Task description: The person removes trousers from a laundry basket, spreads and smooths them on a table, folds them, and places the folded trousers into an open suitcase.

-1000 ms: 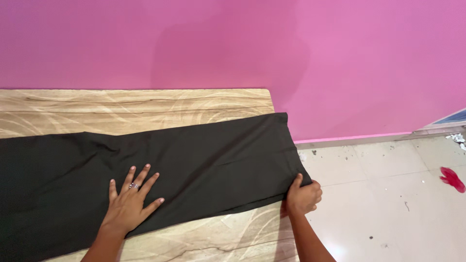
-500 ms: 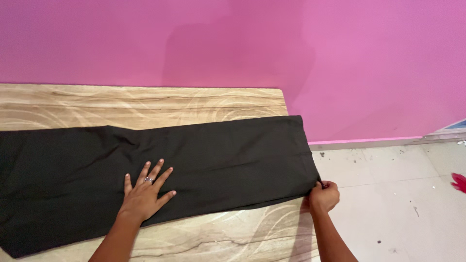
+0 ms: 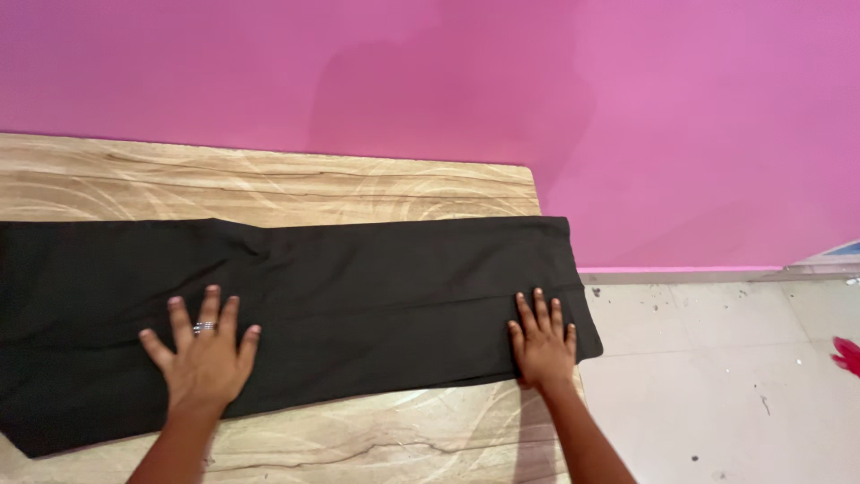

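nearest me, my left hand (image 3: 204, 358) lay flat on the black cloth (image 3: 358, 305), fingers released and fanned out, palm down, a ring (image 3: 204, 327) on one finger. it pressed on the cloth's near part, not far in from its near edge and well toward the cloth's left end. my right hand (image 3: 542, 345) also lay flat on the cloth, fingers released and close together, pressing near the cloth's right end by its near corner. neither hand gripped anything; both just rested on the fabric.

the cloth was spread long across the wooden table (image 3: 269, 184), running off the picture on the left, and its right end hung slightly past the table's right edge. a faint fold line ran along the cloth between my hands. bare wood showed on the near side of the cloth and in a wider band beyond it.

right of the cloth's end was a pale tiled floor (image 3: 717, 376), with a small red thing (image 3: 847, 354) at the far right, too cut off to tell what. beyond the cloth and table stood a pink wall (image 3: 448, 72).
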